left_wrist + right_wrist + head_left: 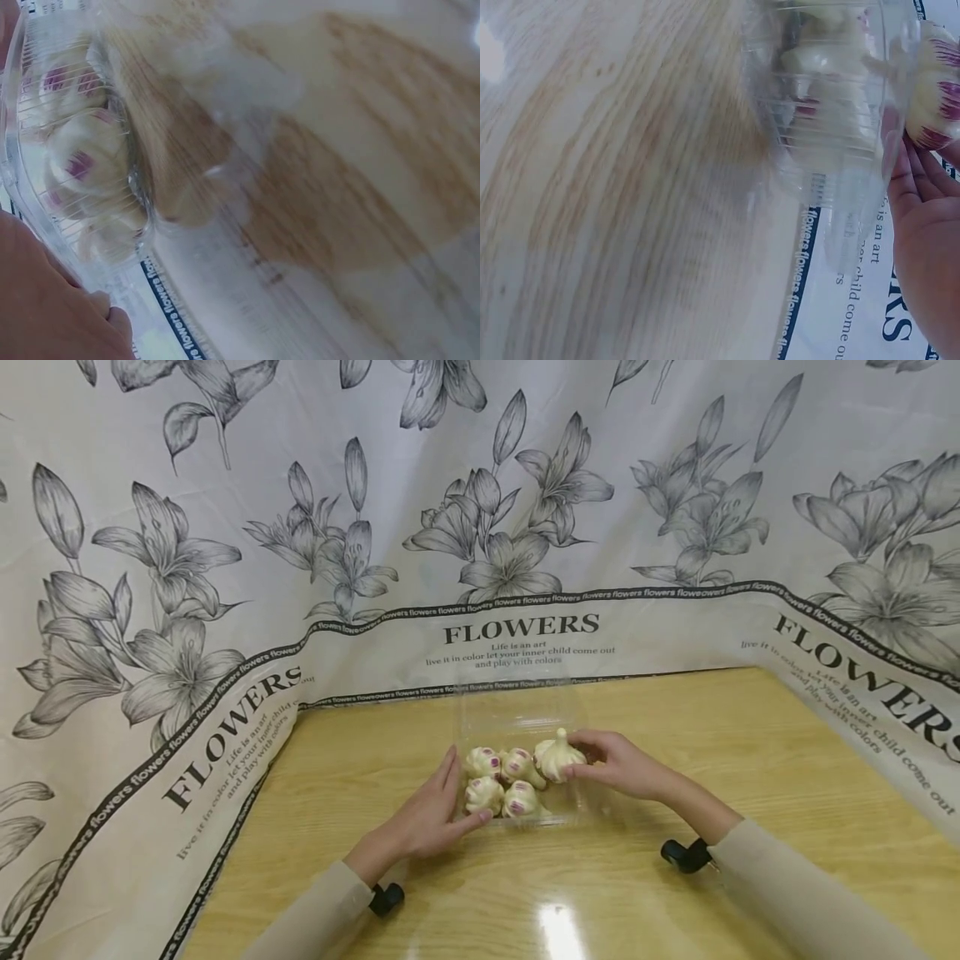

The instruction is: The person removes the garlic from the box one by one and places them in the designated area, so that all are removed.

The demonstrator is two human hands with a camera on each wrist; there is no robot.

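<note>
At the left, the left hand rests with fairly straight fingers against the side of a clear container; four garlic bulbs sit inside its left part; then, over its right part, comes a fifth bulb, stem upward, pinched by the right hand, the nearer of the two hands

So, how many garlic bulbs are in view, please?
5: four garlic bulbs in the clear container, two behind two, a fifth bulb in the right hand; others may be hidden.
</note>
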